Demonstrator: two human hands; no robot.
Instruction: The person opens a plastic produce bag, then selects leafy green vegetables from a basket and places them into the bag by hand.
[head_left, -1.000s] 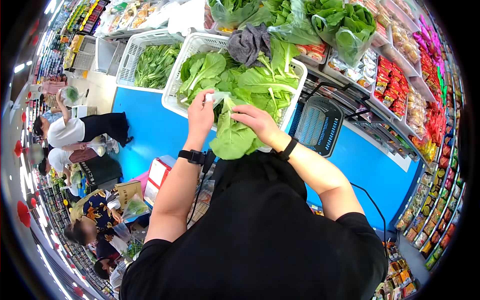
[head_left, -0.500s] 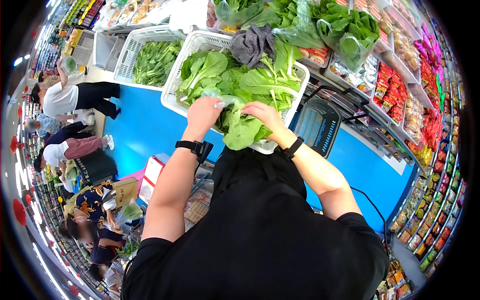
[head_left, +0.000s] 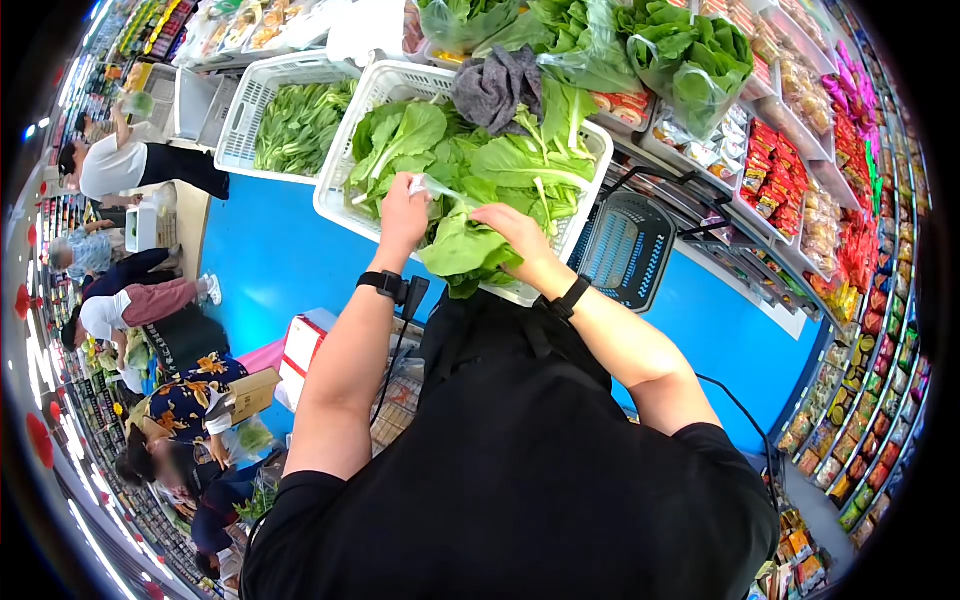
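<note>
Over the near side of a white slotted crate (head_left: pixel 335 195) full of loose leafy greens (head_left: pixel 410 135), both my hands work on a bunch of leafy greens (head_left: pixel 465 250). My left hand (head_left: pixel 403 215) pinches a clear plastic bag (head_left: pixel 440 190) at the bunch's upper end. My right hand (head_left: pixel 520 240) grips the bunch from the right, its fingers curled over the leaves. How far the bag covers the bunch is hard to make out. A grey cloth (head_left: pixel 497 90) lies on the greens at the crate's far side.
Another white crate of greens (head_left: pixel 300 125) stands to the left. Bagged greens (head_left: pixel 700 75) and red snack packets (head_left: pixel 770 165) fill the display ahead and right. A dark basket (head_left: pixel 628 250) is at the right. Several people stand along the left, beyond the blue floor (head_left: pixel 265 240).
My left hand has risen slightly, drawing the bag's edge up. The bunch and my right hand have shifted a little left and up. The whole view has shifted slightly.
</note>
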